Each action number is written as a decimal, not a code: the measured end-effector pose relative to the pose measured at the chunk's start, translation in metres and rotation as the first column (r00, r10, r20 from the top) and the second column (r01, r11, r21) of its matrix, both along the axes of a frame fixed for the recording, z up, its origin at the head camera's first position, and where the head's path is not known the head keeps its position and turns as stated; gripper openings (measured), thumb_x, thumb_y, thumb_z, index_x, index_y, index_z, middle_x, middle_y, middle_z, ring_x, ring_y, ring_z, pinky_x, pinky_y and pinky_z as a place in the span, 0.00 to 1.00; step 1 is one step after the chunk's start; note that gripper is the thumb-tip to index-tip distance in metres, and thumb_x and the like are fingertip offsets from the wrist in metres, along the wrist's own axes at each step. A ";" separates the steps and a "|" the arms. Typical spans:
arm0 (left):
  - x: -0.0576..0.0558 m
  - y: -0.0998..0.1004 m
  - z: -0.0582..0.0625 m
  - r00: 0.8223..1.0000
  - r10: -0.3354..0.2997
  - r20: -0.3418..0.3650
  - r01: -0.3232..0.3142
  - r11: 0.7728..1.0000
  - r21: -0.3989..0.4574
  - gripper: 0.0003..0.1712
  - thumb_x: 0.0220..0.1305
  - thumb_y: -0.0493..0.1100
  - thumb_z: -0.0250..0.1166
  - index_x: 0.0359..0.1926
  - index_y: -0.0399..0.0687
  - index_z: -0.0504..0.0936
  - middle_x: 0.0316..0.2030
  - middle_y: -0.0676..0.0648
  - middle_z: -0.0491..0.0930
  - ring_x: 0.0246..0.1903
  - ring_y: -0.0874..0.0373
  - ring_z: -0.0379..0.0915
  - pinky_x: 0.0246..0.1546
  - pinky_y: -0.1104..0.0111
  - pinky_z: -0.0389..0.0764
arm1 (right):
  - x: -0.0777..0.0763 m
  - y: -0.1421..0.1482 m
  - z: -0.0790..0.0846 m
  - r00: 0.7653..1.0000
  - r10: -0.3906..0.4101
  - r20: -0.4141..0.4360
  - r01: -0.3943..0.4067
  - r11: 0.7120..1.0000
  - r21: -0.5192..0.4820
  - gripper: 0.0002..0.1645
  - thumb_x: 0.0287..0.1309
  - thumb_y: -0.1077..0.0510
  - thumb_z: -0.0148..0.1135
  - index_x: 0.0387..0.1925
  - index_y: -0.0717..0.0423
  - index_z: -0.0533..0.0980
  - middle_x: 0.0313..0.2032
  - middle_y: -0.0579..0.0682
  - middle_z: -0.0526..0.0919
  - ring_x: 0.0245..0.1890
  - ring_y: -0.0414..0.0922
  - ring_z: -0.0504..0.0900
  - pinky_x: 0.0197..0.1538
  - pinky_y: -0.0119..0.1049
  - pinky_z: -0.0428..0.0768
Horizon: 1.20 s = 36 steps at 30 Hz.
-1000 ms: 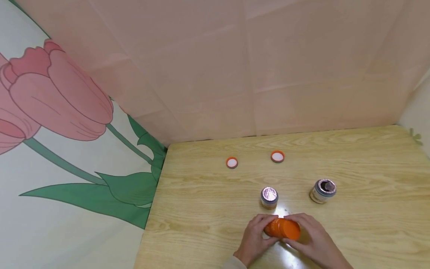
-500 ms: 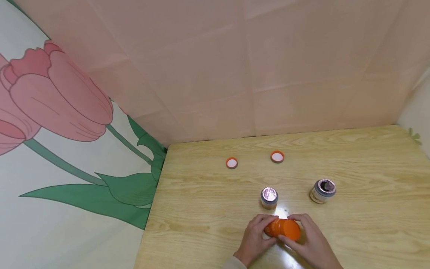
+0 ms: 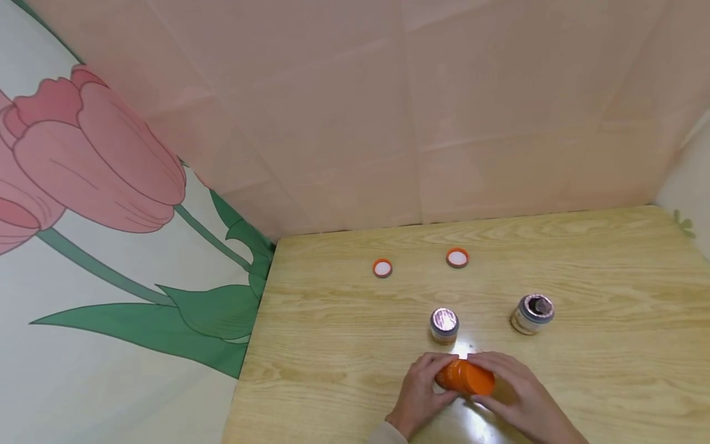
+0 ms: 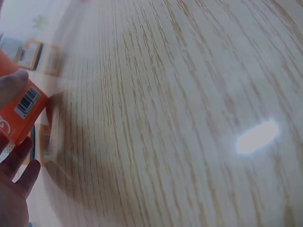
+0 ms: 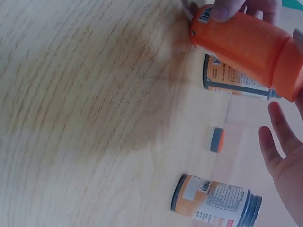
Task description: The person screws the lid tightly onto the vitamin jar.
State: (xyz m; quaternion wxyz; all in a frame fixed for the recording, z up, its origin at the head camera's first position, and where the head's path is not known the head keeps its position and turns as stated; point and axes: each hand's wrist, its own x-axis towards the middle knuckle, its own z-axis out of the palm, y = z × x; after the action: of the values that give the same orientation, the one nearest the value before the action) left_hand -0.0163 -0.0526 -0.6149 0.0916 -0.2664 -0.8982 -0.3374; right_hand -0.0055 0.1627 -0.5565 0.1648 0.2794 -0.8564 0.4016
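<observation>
1. Currently my left hand [image 3: 421,394] grips the orange bottle [image 3: 456,375], thumb and fingers curved round its lower body.
2. My right hand [image 3: 518,391] pinches the cap [image 3: 480,380], thumb and fingers on opposite sides; two other fingers splay clear of it.
3. Bottle: smooth plastic cylinder, tilted, cap end toward my right, nearer me than both jars. Can't tell if its base touches the table [image 3: 333,339].
4. Print on it: black-on-white barcode [image 4: 27,101] near the base, plus pale lettering, cut off, unreadable.
5. Left jar [image 3: 444,336]: short cylinder, dark collar, crinkled shiny foil across the top.
6. Right jar [image 3: 526,322]: same shape, foil round a dark middle. Its orange-and-white label [image 5: 215,196] has a barcode, a ruled table and a red patch; text too small to read.
7. Left lid [image 3: 382,268] and right lid [image 3: 457,258]: round, white inside, orange rim, grey outside, inner faces up, apart.
8. Table: glossy pale wood grain. Behind: creased pinkish cloth [image 3: 333,123]; on the left, tulip-print cloth [image 3: 100,154].
</observation>
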 end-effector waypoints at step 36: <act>0.001 -0.001 0.001 1.000 0.012 0.015 -0.012 1.000 0.024 0.37 0.50 0.49 0.78 0.62 0.60 0.76 0.51 0.56 0.80 0.51 0.66 0.76 0.55 0.76 0.75 | 0.003 -0.012 -0.005 0.995 -0.093 0.036 0.096 0.991 -0.090 0.41 0.22 0.62 0.85 0.49 0.54 0.81 0.47 0.48 0.84 0.58 0.24 0.68 0.65 0.13 0.58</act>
State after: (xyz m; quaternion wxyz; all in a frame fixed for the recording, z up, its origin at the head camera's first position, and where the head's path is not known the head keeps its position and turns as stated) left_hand -0.0157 -0.0531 -0.6141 0.0902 -0.2574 -0.8963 -0.3497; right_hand -0.0022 0.1508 -0.5612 0.1829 0.2242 -0.8518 0.4367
